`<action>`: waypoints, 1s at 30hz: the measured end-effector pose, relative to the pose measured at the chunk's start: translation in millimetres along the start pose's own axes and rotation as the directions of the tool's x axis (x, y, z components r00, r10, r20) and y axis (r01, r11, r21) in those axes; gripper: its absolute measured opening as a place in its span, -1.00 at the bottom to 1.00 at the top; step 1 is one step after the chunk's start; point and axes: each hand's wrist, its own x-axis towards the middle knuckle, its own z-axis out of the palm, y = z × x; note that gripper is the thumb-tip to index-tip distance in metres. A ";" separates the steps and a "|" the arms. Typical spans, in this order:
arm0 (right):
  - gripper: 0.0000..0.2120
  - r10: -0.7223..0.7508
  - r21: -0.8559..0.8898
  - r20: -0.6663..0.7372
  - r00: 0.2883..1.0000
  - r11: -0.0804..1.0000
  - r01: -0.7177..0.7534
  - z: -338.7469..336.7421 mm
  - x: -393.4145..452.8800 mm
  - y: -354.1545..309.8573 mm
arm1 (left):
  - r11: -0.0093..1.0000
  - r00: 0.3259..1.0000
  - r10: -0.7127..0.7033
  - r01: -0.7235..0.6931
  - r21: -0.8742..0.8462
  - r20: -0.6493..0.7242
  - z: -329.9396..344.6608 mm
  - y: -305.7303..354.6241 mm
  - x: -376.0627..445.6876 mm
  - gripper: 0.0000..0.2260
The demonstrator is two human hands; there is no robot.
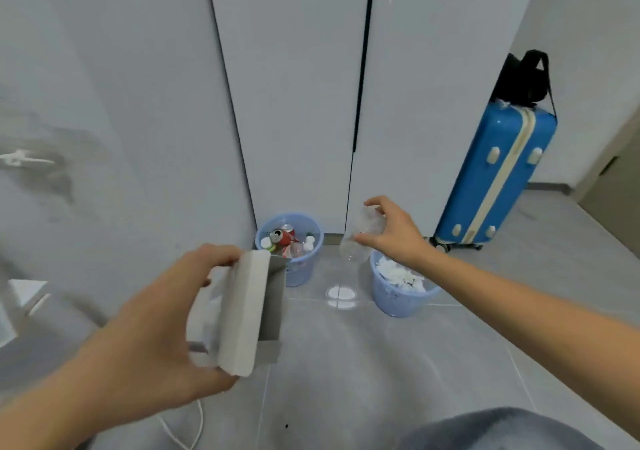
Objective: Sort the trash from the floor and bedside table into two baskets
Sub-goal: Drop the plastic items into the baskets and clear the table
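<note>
My left hand [162,328] grips a white cardboard box [247,314] with an open grey flap, held in the air in front of the left basket. My right hand [394,231] holds a clear plastic bottle [362,233], tilted, between the two baskets and above the near rim of the right one. The left blue basket [301,269] holds a red can, bottles and caps. The right blue basket [398,302] holds crumpled white paper.
Both baskets stand on the grey tile floor against white wardrobe doors [294,86]. A blue suitcase [498,176] with a black bag on top leans at the right. A white cable [194,429] lies on the floor near me. A bright light spot [341,293] shows between the baskets.
</note>
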 end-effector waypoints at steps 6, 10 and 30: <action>-0.38 0.015 -0.002 -0.056 0.998 1.000 -0.015 -55.1 52.2 66.9 | 0.816 0.872 0.426 -0.486 0.314 0.244 142.9 22.2 57.9 -0.18; -0.38 0.053 0.004 -0.114 0.992 0.999 -0.053 -69.7 88.9 113.5 | 0.576 0.664 0.676 -0.746 0.333 0.320 238.1 47.3 116.3 -0.24; -0.39 0.172 -0.067 -0.188 0.967 0.980 -0.187 -28.0 157.3 260.9 | 0.412 0.503 0.692 -0.864 0.289 0.517 469.9 14.6 347.9 -0.21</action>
